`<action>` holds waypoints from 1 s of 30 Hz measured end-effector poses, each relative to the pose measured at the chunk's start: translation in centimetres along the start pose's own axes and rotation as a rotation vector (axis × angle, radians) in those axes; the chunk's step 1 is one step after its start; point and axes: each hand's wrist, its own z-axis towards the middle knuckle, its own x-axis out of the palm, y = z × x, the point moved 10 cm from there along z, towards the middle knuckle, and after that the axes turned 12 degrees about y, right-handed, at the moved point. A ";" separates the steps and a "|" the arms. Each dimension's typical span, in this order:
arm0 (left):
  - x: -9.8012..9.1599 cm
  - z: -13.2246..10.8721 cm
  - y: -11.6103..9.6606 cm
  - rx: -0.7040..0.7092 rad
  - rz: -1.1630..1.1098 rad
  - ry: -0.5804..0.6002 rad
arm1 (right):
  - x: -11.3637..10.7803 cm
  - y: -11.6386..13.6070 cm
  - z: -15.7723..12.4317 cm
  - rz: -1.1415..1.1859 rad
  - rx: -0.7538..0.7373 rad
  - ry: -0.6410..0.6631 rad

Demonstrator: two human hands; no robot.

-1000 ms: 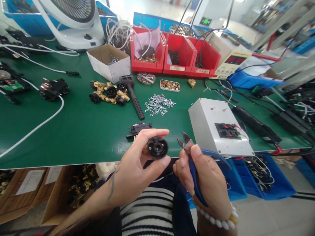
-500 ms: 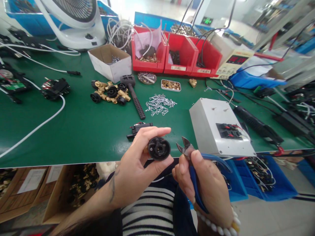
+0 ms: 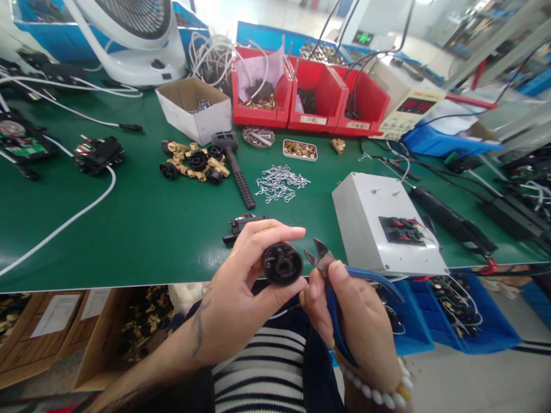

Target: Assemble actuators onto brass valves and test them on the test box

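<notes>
My left hand point(image 3: 239, 287) grips a round black plastic fitting point(image 3: 282, 264) between thumb and fingers, its open face turned toward me, just in front of the green table's point(image 3: 142, 229) near edge. My right hand point(image 3: 357, 321) is closed round the blue handles of side cutters point(image 3: 321, 258). The cutter jaws are parted and point left, almost touching the fitting's right side. A small black part with red wires point(image 3: 241, 222) lies on the table right behind my left hand.
A white box with black terminals point(image 3: 379, 223) sits right of my hands. Farther back lie wire clips point(image 3: 279, 183), brass and black fittings point(image 3: 193, 160), a black tool handle point(image 3: 236, 166), a cardboard box point(image 3: 193, 109), red bins point(image 3: 310, 97), a fan base point(image 3: 142, 57) and white cable point(image 3: 73, 215).
The cutter jaws have moved left, closing the gap to the fitting. My left hand has shifted the fitting slightly right and down.
</notes>
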 end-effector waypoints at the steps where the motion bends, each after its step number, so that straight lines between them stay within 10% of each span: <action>1: 0.0 0.0 -0.1 0.006 0.004 -0.001 | -0.2 0.0 0.3 -0.042 0.010 -0.005; 24: -0.3 0.1 -0.6 0.089 0.036 -0.008 | -5.9 -1.4 4.1 -1.129 0.222 -0.206; 30: -0.8 0.0 -1.0 0.134 0.087 -0.070 | -5.4 1.2 3.3 -1.169 -0.066 -0.285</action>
